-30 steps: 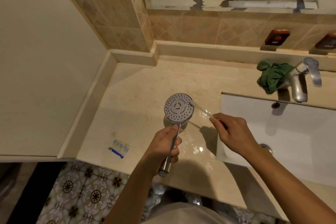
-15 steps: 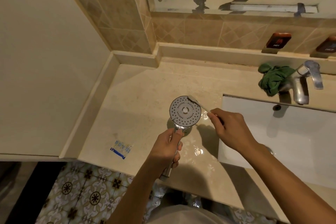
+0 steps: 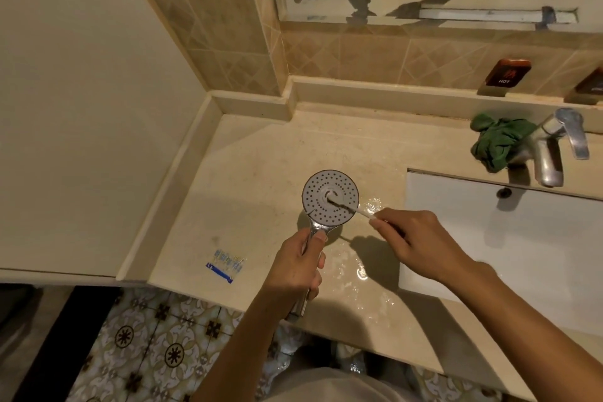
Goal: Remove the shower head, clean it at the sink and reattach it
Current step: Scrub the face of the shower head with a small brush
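While left hand [image 3: 295, 266] grips shower head [image 3: 330, 197] and right hand [image 3: 414, 238] pinches brush [image 3: 362, 211], water [image 3: 359, 272] wets counter [image 3: 261, 147] by sink [image 3: 522, 238].

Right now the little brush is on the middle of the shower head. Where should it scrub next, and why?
Probably sweep the toothbrush outward across the rings of holes. Its bristles sit at the centre of the shower head, which the left hand grips by the handle, face up; the right hand pinches the brush, so the outer holes are within easy reach.

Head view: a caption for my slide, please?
Left hand holds the shower head; right hand scrubs its face with a small white brush.
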A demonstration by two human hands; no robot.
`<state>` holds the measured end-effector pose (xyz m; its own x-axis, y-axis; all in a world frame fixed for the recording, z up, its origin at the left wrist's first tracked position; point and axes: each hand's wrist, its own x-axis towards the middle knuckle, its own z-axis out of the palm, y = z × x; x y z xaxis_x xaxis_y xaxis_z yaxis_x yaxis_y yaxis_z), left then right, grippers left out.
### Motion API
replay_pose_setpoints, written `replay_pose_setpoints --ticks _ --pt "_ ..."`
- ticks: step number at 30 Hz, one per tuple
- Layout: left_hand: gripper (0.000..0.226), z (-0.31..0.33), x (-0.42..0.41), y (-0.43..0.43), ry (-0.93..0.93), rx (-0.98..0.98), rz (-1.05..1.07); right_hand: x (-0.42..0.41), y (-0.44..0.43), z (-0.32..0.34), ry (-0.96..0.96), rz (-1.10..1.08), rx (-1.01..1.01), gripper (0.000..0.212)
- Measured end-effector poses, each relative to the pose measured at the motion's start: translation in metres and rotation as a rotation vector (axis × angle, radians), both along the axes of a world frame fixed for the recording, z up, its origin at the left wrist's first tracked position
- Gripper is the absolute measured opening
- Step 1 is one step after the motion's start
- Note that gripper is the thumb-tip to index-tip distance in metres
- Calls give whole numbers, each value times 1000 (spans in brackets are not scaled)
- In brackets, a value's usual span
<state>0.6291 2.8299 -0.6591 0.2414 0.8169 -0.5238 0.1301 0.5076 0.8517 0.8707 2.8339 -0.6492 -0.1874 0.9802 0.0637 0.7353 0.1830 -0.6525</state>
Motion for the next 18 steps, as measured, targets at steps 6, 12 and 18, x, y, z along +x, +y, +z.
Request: replay_pose_setpoints --ticks 6,12,18 --pt "29 2 2 0 31 4 -35 -13 3 -1 -27 -33 25 26" --pt "25 1 0 4 170 101 -77 -20 4 -2 -22 -181 65 22" --pt "30 -3 -6 5 298 152 -111 -30 5 -8 -36 -144 37 22"
